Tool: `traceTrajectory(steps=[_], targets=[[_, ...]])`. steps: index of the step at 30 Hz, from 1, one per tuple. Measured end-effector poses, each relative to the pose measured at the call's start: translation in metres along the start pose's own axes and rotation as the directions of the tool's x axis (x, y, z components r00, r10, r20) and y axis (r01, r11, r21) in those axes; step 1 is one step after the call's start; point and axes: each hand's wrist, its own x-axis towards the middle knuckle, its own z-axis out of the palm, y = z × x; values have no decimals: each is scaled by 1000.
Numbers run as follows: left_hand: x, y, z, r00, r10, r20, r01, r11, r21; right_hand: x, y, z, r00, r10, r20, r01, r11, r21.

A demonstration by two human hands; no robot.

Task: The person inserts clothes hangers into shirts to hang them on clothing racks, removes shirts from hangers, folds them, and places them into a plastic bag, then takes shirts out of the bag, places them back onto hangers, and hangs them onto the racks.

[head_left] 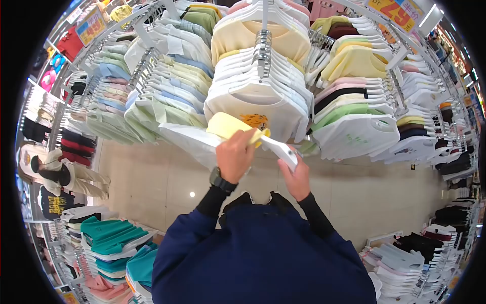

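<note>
My left hand (235, 157), with a dark watch at the wrist, has its fingers closed on a yellow garment (223, 125), near its edge. A white hanger (278, 149) sticks out from the yellow cloth toward the right. My right hand (296, 177) grips the free end of that hanger. Just left of the yellow cloth hangs a pale white garment (190, 139); whether it joins the yellow one I cannot tell. Directly beyond my hands is a cream T-shirt (253, 104) with an orange print, hanging at the front of a rack arm.
Metal rack arms (262, 53) full of hung shirts stand ahead. Light green shirts (162, 114) hang at left, white shirts (357, 134) at right. Teal shirts (114, 235) hang behind left, more garments (400, 258) behind right. A person (66, 175) stands across the tiled floor (152, 172).
</note>
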Motion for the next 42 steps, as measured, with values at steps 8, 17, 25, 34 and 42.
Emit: traceTrajectory(steps=[8, 17, 25, 34, 42], targets=[[-17, 16, 2, 997, 30, 71, -24, 996, -83, 30, 26, 20, 994, -21, 109, 32, 995, -95], [13, -26, -45, 995, 75, 74, -88, 976, 200, 64, 12, -47, 943, -130, 307, 191, 966, -175], [28, -22, -19, 871, 332, 362, -387, 918, 89, 69, -8, -54, 887, -76, 456, 201, 952, -232], [31, -6, -16, 815, 411, 408, -422, 904, -68, 59, 6, -55, 843, -53, 536, 161, 974, -157], [34, -15, -27, 822, 378, 426, -372, 923, -101, 75, 24, -84, 769, -55, 637, -26, 993, 117]])
